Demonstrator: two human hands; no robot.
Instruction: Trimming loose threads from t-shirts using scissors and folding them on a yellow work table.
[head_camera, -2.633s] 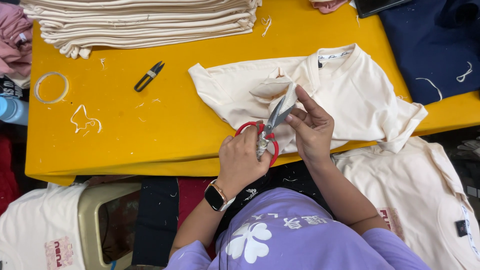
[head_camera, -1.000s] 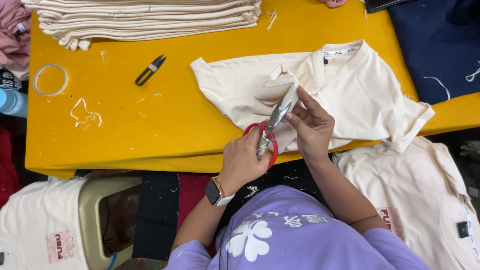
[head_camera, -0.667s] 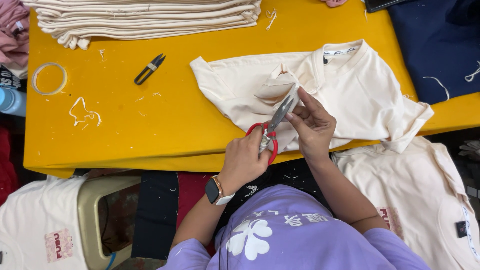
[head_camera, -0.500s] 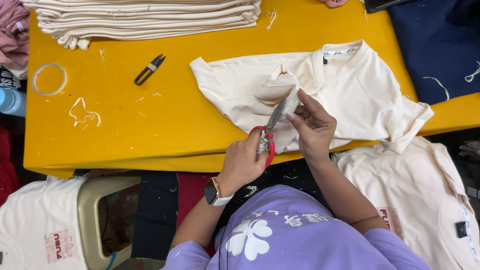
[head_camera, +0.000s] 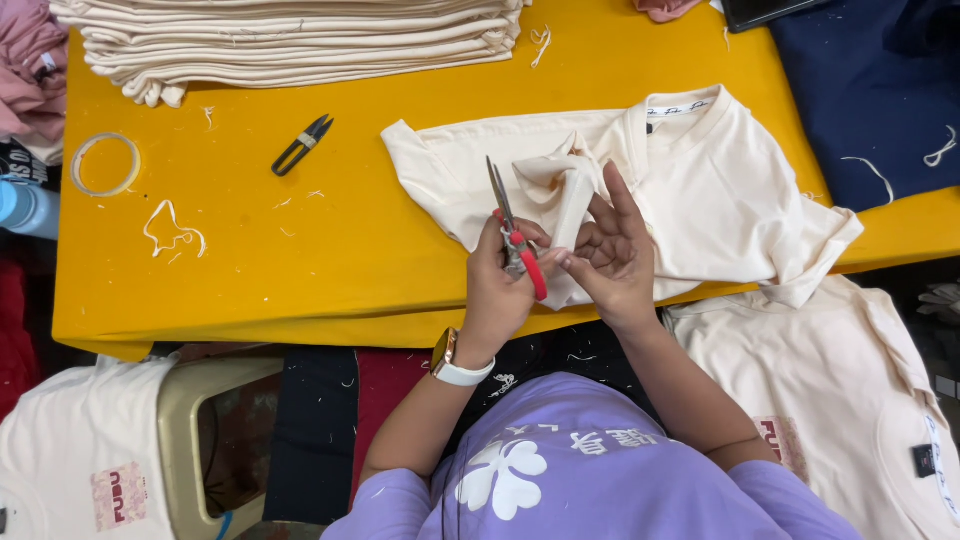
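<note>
A cream T-shirt (head_camera: 720, 190) lies crumpled on the yellow table (head_camera: 300, 270). My left hand (head_camera: 495, 295), with a white watch on the wrist, grips red-handled scissors (head_camera: 515, 240); the blades point up and away, just left of a raised fold of the shirt. My right hand (head_camera: 612, 258) holds that narrow fold (head_camera: 572, 205) upright, pinched near its base with the other fingers spread. Both hands work at the table's near edge, touching each other.
Black thread snips (head_camera: 302, 146) and a clear tape ring (head_camera: 104, 164) lie on the left, with thread scraps (head_camera: 172, 226). A stack of folded cream shirts (head_camera: 300, 40) sits at the back. Navy fabric (head_camera: 880, 90) lies at right. More shirts (head_camera: 840, 390) hang below.
The scissors have swung off the fold, from pointing up-right across it to pointing straight up on its left. My right hand has opened its fingers around the fold.
</note>
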